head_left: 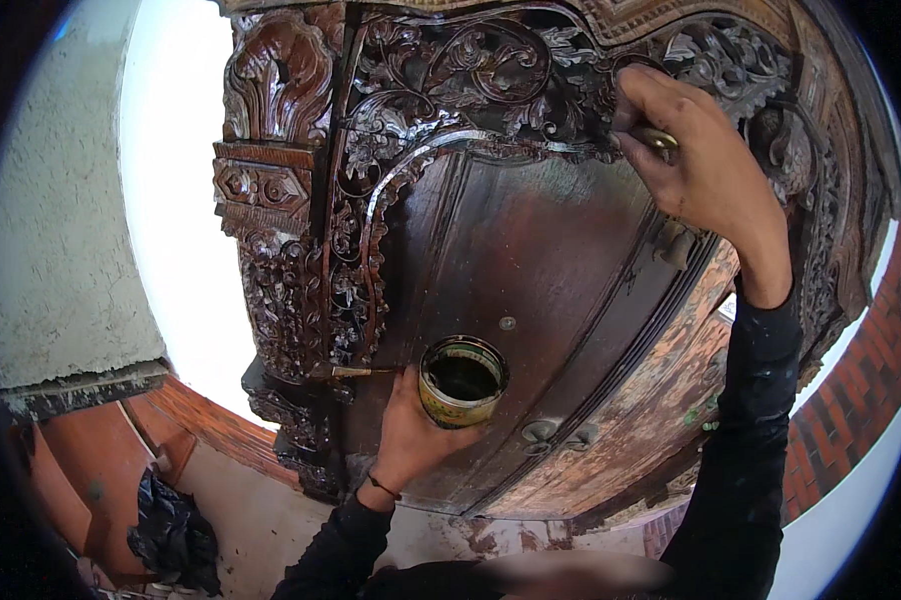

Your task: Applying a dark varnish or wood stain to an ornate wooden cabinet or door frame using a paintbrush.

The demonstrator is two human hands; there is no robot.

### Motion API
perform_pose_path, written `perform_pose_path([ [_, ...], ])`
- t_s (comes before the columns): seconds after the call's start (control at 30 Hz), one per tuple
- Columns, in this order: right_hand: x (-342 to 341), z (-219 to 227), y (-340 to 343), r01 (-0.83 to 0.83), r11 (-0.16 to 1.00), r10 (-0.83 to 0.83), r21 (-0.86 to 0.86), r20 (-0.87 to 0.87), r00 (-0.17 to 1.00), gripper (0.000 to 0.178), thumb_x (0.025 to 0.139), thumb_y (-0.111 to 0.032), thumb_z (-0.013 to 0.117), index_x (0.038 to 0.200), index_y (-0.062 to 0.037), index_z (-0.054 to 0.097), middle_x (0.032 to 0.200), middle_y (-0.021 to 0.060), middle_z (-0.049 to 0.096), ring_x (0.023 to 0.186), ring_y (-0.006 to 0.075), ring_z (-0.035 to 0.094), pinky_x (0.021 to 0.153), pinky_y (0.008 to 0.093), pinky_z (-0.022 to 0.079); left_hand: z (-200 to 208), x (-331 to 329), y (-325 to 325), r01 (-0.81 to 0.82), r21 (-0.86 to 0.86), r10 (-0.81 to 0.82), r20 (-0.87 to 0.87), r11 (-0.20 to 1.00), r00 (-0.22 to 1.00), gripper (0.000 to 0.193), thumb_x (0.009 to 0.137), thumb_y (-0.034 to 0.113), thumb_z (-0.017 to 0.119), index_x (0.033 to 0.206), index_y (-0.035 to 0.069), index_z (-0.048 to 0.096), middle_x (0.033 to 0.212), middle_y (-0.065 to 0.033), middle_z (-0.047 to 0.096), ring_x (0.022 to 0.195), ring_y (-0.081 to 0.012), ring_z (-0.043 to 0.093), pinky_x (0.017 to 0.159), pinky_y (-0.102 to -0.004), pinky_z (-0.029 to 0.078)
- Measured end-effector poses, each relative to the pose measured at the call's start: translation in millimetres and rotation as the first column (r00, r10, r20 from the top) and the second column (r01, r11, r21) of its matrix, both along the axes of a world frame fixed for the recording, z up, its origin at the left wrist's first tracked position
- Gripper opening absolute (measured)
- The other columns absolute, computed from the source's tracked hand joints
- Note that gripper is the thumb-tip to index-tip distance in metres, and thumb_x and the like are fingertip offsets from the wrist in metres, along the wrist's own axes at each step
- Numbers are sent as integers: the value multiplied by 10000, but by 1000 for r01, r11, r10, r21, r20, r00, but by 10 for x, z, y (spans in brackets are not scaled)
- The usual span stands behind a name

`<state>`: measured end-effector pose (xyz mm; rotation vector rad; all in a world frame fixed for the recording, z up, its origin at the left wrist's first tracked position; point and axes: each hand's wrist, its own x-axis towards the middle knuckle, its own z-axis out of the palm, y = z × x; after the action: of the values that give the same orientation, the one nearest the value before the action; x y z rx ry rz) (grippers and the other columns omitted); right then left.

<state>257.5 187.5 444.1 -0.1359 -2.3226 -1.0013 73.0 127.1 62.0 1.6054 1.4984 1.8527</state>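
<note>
My left hand [416, 430] is wrapped round an open, round paint can [451, 408] with dark liquid inside and drips on its yellowish side. Out past its fingers, to the left, sticks a thin brush [356, 371], seemingly pinned against the can. Higher up, my right hand [686, 145] is closed in a pinch on a small tool with a brass-coloured end [661, 138]; its other end is hidden by the fingers. Those fingertips are at the dark carved wood frame [491, 75], which looks wet and glossy in places.
Below the carving is a dark brown door panel [531, 240] with round metal knobs [541, 432]. A small bell [675, 245] hangs beneath my right hand. A paler, worn door section [611, 455] lies to the right. On the floor at lower left is a black plastic bag [176, 530].
</note>
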Motion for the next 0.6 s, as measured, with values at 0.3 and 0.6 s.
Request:
perform_pose_path([
  [0.3, 471, -124, -133, -91, 996, 78, -28, -297, 952, 134, 974, 42, 728, 1063, 1, 635, 1010, 100, 695, 868, 232, 707, 765, 367, 560, 50, 19, -32, 36, 21, -36, 29, 999, 999, 920, 634, 346, 1036, 1339, 10, 550, 1310, -237, 658, 1258, -431, 638, 1067, -508, 543],
  [0.6, 1013, -2127, -27, -615, 609, -84, -501, -812, 578, 157, 1019, -54, 749, 1087, -23, 612, 1143, 167, 745, 667, 109, 645, 576, 258, 522, -44, 50, -141, 73, 33, -71, -58, 997, 996, 947, 628, 344, 1035, 1395, 29, 575, 1298, -211, 655, 1231, -421, 643, 1062, -490, 538],
])
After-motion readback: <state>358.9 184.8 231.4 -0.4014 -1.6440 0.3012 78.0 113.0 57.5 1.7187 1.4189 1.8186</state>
